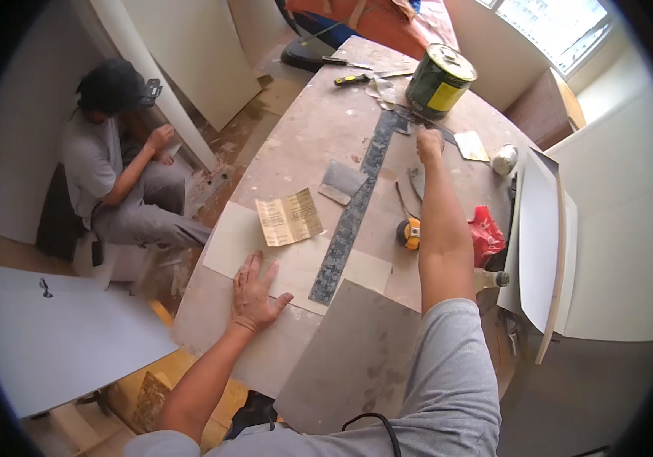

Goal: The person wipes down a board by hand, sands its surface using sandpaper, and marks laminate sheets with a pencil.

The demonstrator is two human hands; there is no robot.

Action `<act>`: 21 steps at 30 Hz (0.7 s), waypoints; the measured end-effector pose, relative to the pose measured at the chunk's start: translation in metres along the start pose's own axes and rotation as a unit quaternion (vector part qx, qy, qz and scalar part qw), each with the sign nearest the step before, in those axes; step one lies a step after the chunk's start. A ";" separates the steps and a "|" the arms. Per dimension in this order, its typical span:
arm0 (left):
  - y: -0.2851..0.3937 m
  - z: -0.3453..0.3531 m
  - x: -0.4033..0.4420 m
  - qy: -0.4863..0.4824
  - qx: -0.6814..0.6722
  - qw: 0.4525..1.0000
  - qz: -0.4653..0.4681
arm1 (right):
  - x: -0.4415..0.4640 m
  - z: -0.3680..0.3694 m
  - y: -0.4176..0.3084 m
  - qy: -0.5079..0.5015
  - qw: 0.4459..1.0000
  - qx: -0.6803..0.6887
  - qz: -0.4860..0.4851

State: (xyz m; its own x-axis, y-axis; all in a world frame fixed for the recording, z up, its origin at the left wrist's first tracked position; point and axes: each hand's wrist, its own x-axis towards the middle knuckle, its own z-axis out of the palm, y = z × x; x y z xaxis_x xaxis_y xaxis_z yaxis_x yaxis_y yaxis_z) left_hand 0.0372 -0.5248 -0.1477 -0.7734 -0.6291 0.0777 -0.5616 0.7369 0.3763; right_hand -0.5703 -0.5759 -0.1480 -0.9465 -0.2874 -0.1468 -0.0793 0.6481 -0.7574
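My left hand (255, 295) lies flat, fingers spread, on a pale sheet (227, 247) on the table. A creased printed paper (289, 217) rests just beyond its fingertips. Far across the table, my right hand (429, 145) is closed over the dark short arm of what looks like a stained metal square; what its fingers hold is hidden. The square's long blade (357, 207) runs back toward me, its near end on the pale sheet. A green can (440, 81) with a yellow label stands just beyond my right hand. A small grey plate (343, 182) touches the blade.
Tape measure (410, 233), red plastic bag (486, 234), glass bottle (491, 279) and white roll-like item (504, 160) lie along the right. Knives (353, 79) lie at the far end. A grey panel (353, 354) covers the near edge. Another person (117, 152) sits at left.
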 end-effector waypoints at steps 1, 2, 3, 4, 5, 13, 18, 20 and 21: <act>0.000 -0.001 -0.004 -0.010 -0.008 1.000 -0.011 | -0.017 0.009 -0.004 0.058 0.986 -0.138 -0.073; 0.000 0.000 -0.003 -0.009 -0.003 1.000 -0.016 | -0.033 0.013 -0.018 0.053 0.987 -0.134 -0.075; -0.001 0.000 -0.003 -0.011 -0.004 1.000 -0.016 | -0.054 0.012 -0.037 0.045 0.986 -0.149 -0.051; -0.001 0.000 -0.004 -0.015 -0.006 1.000 -0.017 | -0.064 0.017 -0.044 0.036 0.985 -0.167 -0.026; -0.001 -0.001 -0.006 -0.020 -0.004 1.000 -0.022 | -0.051 0.032 -0.037 0.048 0.982 -0.184 -0.017; -0.002 0.001 -0.003 -0.017 0.005 1.000 -0.014 | 0.008 0.046 -0.024 0.051 0.979 0.116 0.157; -0.004 0.002 -0.006 -0.010 0.002 1.000 -0.015 | -0.002 0.012 -0.006 0.105 0.872 0.414 0.237; -0.002 0.004 -0.001 -0.010 0.008 1.000 -0.004 | 0.006 -0.006 0.019 0.113 0.891 0.392 0.201; -0.003 0.004 -0.002 -0.005 0.005 1.000 -0.006 | 0.019 -0.017 0.034 0.074 0.973 0.176 0.128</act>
State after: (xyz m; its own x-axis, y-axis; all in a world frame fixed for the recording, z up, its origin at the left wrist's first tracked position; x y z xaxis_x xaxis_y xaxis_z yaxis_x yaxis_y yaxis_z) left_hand 0.0392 -0.5245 -0.1522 -0.7691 -0.6358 0.0648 -0.5741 0.7319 0.3671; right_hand -0.5964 -0.5475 -0.1659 -0.9577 -0.0262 -0.2864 0.2532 0.3954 -0.8829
